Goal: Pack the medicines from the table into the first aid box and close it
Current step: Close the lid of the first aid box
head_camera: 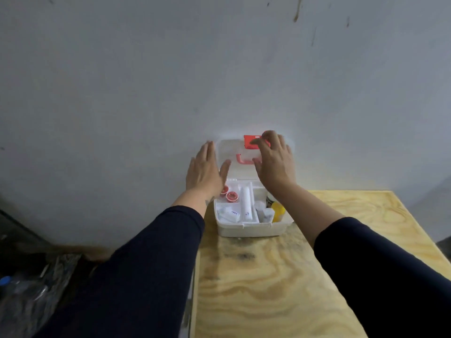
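A white first aid box (pixel 246 229) stands open at the far edge of the plywood table (pixel 268 284). Its lid (pixel 231 148) leans upright against the wall, with a red latch (pixel 250 141) and a pink handle (pixel 244 160). Inside lie a white tube (pixel 246 203), two red-capped pots (pixel 229 195), small white packs (pixel 229 214) and a yellow bottle (pixel 278 211). My left hand (pixel 205 170) is flat with spread fingers at the lid's left edge. My right hand (pixel 274 158) has its fingertips on the lid near the red latch.
A grey wall rises right behind the box. Left of the table, on the floor, lies dark clutter with a plastic bottle with a blue cap (pixel 6 280). Bare plywood stretches in front of the box and to its right.
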### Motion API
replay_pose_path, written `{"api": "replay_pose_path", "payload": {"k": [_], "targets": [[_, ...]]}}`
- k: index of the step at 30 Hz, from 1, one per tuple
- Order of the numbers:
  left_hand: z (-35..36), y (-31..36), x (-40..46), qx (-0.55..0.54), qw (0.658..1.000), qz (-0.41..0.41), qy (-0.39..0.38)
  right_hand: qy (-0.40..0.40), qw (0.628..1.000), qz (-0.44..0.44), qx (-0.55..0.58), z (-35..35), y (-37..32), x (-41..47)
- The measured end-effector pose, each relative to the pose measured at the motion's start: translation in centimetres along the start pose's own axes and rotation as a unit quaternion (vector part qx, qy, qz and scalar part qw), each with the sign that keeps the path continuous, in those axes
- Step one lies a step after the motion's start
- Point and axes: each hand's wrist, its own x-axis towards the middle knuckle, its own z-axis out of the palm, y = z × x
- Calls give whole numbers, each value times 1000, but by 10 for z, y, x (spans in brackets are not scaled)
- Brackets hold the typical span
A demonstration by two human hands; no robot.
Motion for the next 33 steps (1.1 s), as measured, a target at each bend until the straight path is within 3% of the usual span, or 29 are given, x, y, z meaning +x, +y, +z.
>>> {"api": "replay_pose_path", "payload": {"k": [6, 11, 17, 27, 33], "targets": [[-4, 12, 29, 61, 994, 90, -21, -95, 992, 60, -54, 1, 17, 26], [-5, 9, 15, 98, 989, 107, 3, -63, 994, 18, -86, 1, 20, 17], [0, 19, -26, 134, 985, 105, 4, -15, 992, -45, -119, -10, 22, -34], [42, 21, -110, 176, 982, 67, -27, -47, 989, -70, -119, -12, 20, -123], [62, 23, -131, 165, 982, 56, -75, -120, 981, -75, -130, 5, 27, -159]]}}
